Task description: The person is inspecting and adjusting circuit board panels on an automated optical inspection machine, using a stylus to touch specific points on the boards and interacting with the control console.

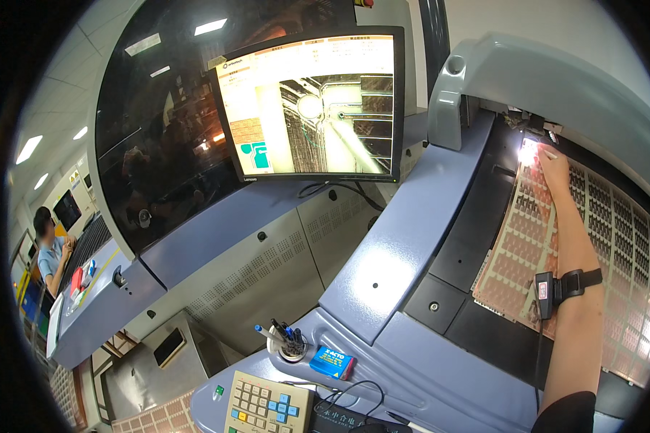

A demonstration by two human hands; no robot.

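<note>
My right hand (553, 170) is at the far end of a copper-coloured circuit panel (521, 242), beside a bright white light spot (529, 153). Its fingers are closed in a pinch; glare and small size hide what they hold, if anything. The panel carries rows of repeated patterns and lies on a black machine bed (461, 307). A black strap with a small box (549, 292) circles my right forearm. On the monitor (249, 108), a magnified view shows light traces, a round pad and a pale pointed shape. My left hand is out of the picture.
A grey arched machine cover (556, 76) spans the panel's far end. At the front stand a pen cup (287, 353), a small blue box (332, 362) and a keypad (267, 405). A phone (169, 348) lies lower left. Another person (50, 254) sits at far left.
</note>
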